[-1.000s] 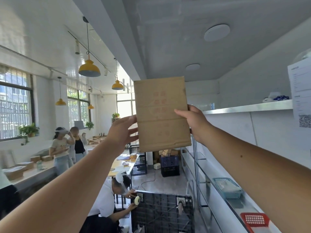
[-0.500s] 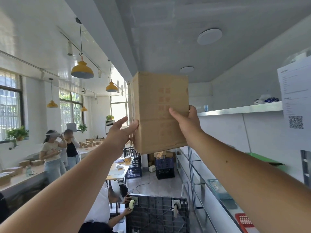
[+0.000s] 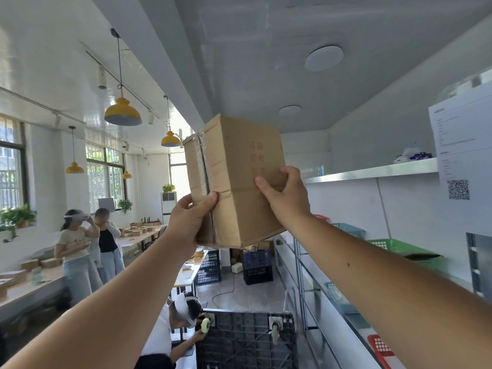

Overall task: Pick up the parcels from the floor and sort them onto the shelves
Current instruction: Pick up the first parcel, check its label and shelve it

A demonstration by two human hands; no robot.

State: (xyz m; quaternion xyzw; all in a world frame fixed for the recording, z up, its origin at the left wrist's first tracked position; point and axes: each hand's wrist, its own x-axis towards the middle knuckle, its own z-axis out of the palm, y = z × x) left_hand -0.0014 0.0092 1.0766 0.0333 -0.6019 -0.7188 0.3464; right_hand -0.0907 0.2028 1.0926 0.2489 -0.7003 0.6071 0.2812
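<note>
Both hands hold one cardboard parcel up high in the air, left of the top shelf and apart from it. The parcel is tilted, its taped seam side turned left and faded red print on its broad face. The left hand grips the lower left edge, thumb pressed by the seam, fingers wrapped behind. The right hand clamps the right edge, thumb across the broad face, fingers hidden behind. Lower shelves at right carry a green basket, a blue basket and a red basket. A paper notice with a QR code hangs at right. An upturned black wheeled cart sits below. A yellow lamp hangs at left.
</note>
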